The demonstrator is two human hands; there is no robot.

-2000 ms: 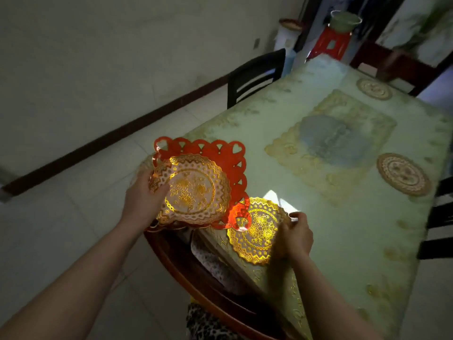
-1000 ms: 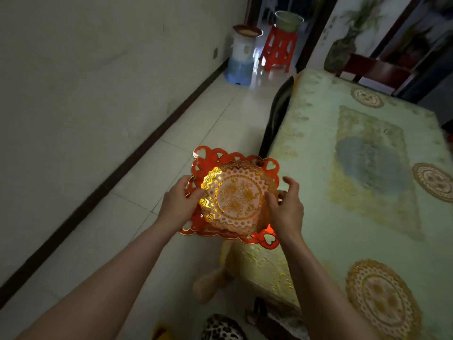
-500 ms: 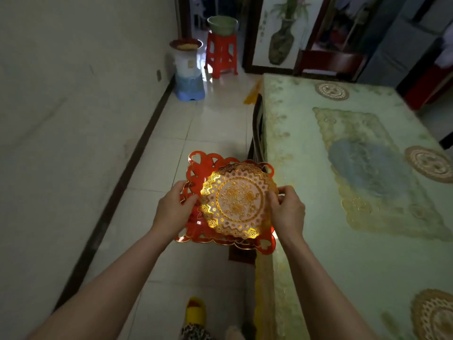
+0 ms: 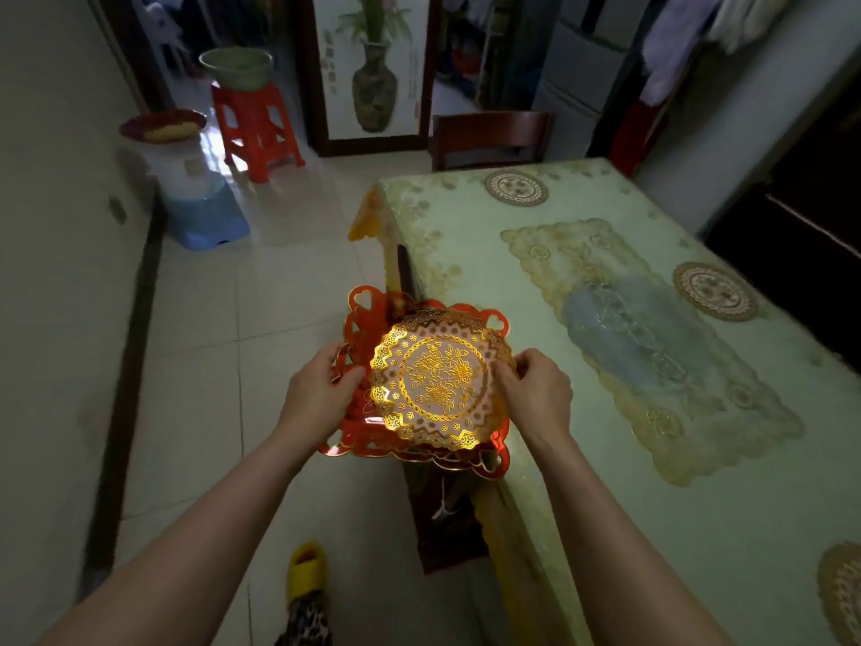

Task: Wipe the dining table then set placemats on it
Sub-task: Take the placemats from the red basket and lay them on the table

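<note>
**Placemats in hand at the worktop's near-left edge**

The person holds a small stack over the left edge of the worktop (image 4: pixel 466 254): a round gold placemat (image 4: pixel 440 382) on top, lying on a red tray (image 4: pixel 361 319) with heart-shaped cutouts. The left hand (image 4: pixel 317 394) grips the tray's left rim, fingers curled round it, thumb towards the gold mat. The right hand (image 4: pixel 536 394) pinches the right rim of the gold placemat, fingertips (image 4: pixel 505 366) curled over its edge. Whether more mats lie under the top one cannot be told.

Three round mats already lie on the patterned cloth — a far placemat (image 4: pixel 516 187) by the dark chair (image 4: pixel 489 137), a right-side placemat (image 4: pixel 715 291) towards the far-right edge, and a near placemat (image 4: pixel 843 594), cut off at the picture's corner. The wiping looks done, as no cloth is in view; the step in hand seems to be setting out the mats.

The next move likely calls for peeling the gold mat off the tray with the right hand, while the left steadies the tray, then laying it flat on the bare left side of the cloth — opposite the right-side mat would suit. The mat looks thin and glossy, so it may slide or cling to the tray.
</note>
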